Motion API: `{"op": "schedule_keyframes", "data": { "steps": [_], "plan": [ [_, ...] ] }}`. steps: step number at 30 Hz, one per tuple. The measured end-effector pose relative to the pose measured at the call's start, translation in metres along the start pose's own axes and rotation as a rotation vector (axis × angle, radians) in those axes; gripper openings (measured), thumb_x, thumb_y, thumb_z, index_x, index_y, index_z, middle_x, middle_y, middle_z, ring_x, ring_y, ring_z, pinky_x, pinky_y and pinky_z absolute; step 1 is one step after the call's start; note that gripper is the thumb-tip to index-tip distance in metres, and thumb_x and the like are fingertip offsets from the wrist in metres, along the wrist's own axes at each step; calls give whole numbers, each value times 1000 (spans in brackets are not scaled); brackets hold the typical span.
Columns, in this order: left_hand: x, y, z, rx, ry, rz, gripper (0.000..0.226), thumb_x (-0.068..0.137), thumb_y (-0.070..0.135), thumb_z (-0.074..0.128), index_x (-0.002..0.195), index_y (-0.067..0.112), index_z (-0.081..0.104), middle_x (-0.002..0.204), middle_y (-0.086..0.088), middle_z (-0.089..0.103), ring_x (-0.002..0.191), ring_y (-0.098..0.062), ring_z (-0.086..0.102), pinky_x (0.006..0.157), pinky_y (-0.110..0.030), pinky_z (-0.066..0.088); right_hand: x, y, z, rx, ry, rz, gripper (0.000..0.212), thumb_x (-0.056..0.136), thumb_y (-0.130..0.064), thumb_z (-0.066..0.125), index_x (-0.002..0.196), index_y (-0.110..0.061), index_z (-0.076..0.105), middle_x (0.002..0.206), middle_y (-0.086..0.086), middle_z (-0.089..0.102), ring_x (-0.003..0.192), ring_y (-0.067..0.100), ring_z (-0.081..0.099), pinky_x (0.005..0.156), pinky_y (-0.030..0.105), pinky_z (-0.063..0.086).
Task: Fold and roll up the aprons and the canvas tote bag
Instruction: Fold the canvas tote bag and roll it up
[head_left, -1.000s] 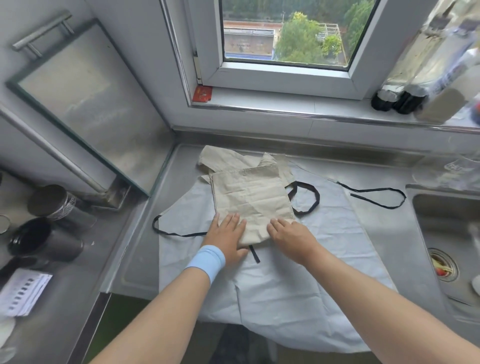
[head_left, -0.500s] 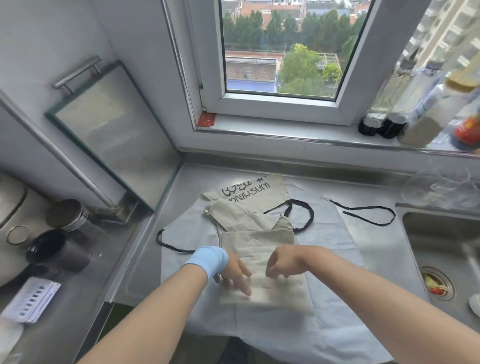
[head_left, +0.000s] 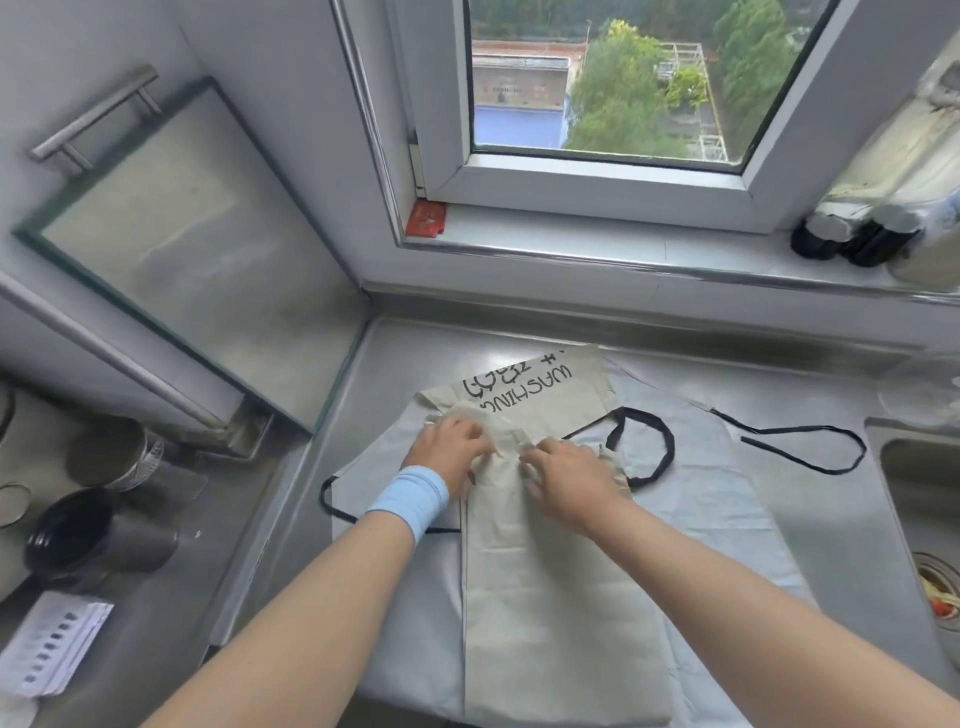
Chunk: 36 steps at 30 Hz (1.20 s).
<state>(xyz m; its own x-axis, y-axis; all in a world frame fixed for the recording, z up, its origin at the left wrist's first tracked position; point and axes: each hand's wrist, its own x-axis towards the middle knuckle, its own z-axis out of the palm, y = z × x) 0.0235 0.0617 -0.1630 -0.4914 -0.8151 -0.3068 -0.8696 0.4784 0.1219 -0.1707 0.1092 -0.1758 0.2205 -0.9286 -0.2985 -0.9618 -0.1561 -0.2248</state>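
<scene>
A pale blue-grey apron (head_left: 717, 499) lies spread on the steel counter, its black straps (head_left: 649, 447) looped to the right. On top of it lies a long beige canvas strip (head_left: 550, 597), folded lengthwise and reaching the counter's near edge. Behind it lies beige canvas with black printed letters (head_left: 540, 387), probably the tote bag; I cannot tell whether the two are one piece. My left hand (head_left: 452, 452), with a blue wristband, presses on the bunched far end of the strip. My right hand (head_left: 566, 475) pinches a raised fold there with bent fingers.
A sink (head_left: 924, 519) with a drain strainer lies at the right. Dark metal cups (head_left: 98, 535) and a paper card (head_left: 57, 644) sit on the left counter. A glass-fronted panel (head_left: 197, 260) leans at the left wall. Bottles (head_left: 872, 228) stand on the windowsill.
The folded beige cloth was opened out toward me into a long strip. Both hands then moved from its near part to its far bunched end. The printed canvas came into view.
</scene>
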Motion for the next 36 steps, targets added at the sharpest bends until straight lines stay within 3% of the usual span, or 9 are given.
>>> {"op": "schedule_keyframes", "data": {
  "steps": [6, 9, 14, 18, 20, 24, 28, 31, 36],
  "plan": [
    [34, -33, 5, -88, 44, 90, 32, 91, 19, 55, 119, 28, 67, 130, 2, 60, 120, -25, 53, 95, -29, 40, 35, -11, 3, 0, -13, 123, 58, 83, -68, 43, 121, -26, 57, 112, 4, 52, 107, 26, 48, 93, 40, 36],
    [48, -34, -7, -171, 82, -64, 30, 95, 25, 47, 118, 32, 65, 121, 2, 65, 111, -23, 60, 91, -31, 46, 48, -22, -2, -25, 18, 167, 75, 70, -82, 41, 117, -25, 57, 113, 2, 53, 109, 25, 47, 93, 43, 33],
    [78, -37, -44, -371, 226, -264, 21, 93, 30, 51, 107, 32, 67, 108, -2, 70, 100, -30, 62, 81, -32, 47, 76, -17, -30, -74, 67, 249, 37, 82, -32, 53, 115, -17, 55, 119, 8, 55, 109, 30, 51, 89, 42, 35],
    [92, -47, -55, -328, 376, -273, 16, 88, 23, 60, 102, 28, 66, 109, 4, 64, 106, -23, 55, 89, -34, 42, 95, 20, -59, -159, 260, 344, 24, 85, -21, 57, 108, -16, 59, 109, 9, 56, 101, 31, 52, 77, 38, 34],
    [86, -48, -51, -353, 444, -236, 16, 86, 14, 58, 98, 24, 64, 106, 1, 59, 100, -23, 54, 82, -35, 46, 97, 33, -69, -238, 357, 333, 27, 75, -8, 65, 100, -15, 58, 99, 9, 53, 86, 31, 52, 66, 35, 32],
    [65, -35, -29, -318, 164, -51, 14, 84, 20, 53, 92, 28, 62, 102, 4, 58, 89, -25, 60, 75, -34, 49, 82, 33, -61, -88, 286, -14, 33, 80, 3, 54, 103, -19, 59, 104, 5, 52, 67, 29, 54, 49, 33, 34],
    [52, -25, -6, -178, -175, 44, 35, 84, 17, 51, 113, 36, 54, 117, 8, 50, 99, -23, 60, 77, -32, 46, 71, 14, -34, -117, -48, -240, 57, 86, -5, 48, 137, -29, 46, 139, -4, 42, 89, 29, 65, 58, 34, 42],
    [48, -30, 0, -54, -177, 131, 42, 84, 9, 53, 116, 36, 56, 123, 6, 44, 100, -25, 58, 75, -32, 43, 76, 4, -18, -142, -102, -250, 46, 93, -12, 49, 137, -25, 48, 131, 4, 47, 93, 31, 64, 60, 37, 40],
    [53, -40, 0, -74, -27, 114, 20, 85, 18, 59, 97, 32, 67, 113, 6, 51, 98, -24, 59, 70, -27, 39, 85, 7, -20, -19, 59, -22, 16, 95, -25, 54, 99, -23, 69, 105, 4, 50, 91, 32, 59, 64, 34, 39]
  ]
}}
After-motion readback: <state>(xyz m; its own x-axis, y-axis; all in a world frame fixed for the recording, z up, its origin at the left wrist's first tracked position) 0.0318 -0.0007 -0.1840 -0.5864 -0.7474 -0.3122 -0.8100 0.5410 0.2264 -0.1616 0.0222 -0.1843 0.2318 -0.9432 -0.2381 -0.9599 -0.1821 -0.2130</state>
